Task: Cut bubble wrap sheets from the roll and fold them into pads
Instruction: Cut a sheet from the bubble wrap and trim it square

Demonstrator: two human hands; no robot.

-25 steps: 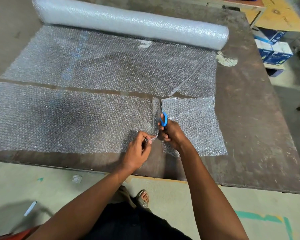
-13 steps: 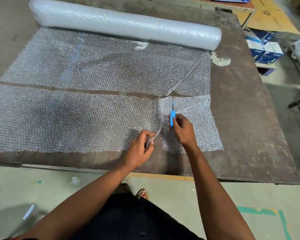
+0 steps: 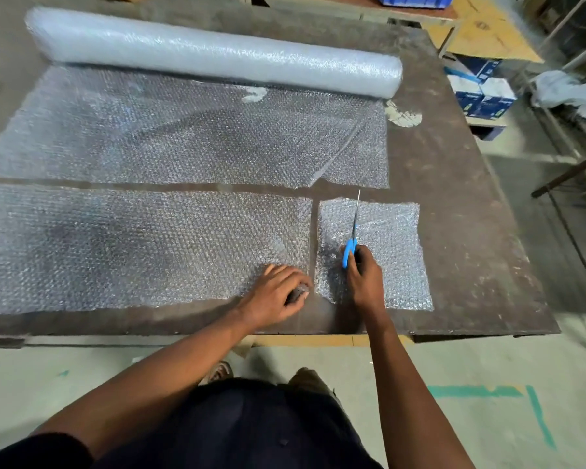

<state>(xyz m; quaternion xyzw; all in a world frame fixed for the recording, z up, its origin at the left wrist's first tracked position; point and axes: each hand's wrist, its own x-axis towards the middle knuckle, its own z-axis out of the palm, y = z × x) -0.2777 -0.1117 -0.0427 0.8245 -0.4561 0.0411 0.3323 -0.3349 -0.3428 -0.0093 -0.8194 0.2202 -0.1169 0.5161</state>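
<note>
A long bubble wrap roll (image 3: pixel 214 52) lies across the far side of the brown table (image 3: pixel 454 231), with its unrolled sheet (image 3: pixel 183 143) spread toward me. A wide cut strip (image 3: pixel 132 245) lies near the front edge. A small square piece (image 3: pixel 389 242) lies apart at its right end, a narrow gap between them. My left hand (image 3: pixel 278 292) rests on the strip's near right corner, fingers curled at the edge. My right hand (image 3: pixel 364 279) grips blue-handled scissors (image 3: pixel 352 231), blades closed and pointing away, over the square piece.
Blue and white boxes (image 3: pixel 481 89) sit on a low shelf right of the table. A wooden board (image 3: pixel 487 35) lies at the far right, white cloth (image 3: pixel 569 93) beside it. A blue crate (image 3: pixel 416 0) stands at the back. Green tape (image 3: pixel 487 392) marks the floor.
The cut through the strip has finished and the square piece now lies separate. My left hand let the lifted edge down flat. My right hand shifted right with the scissors.
</note>
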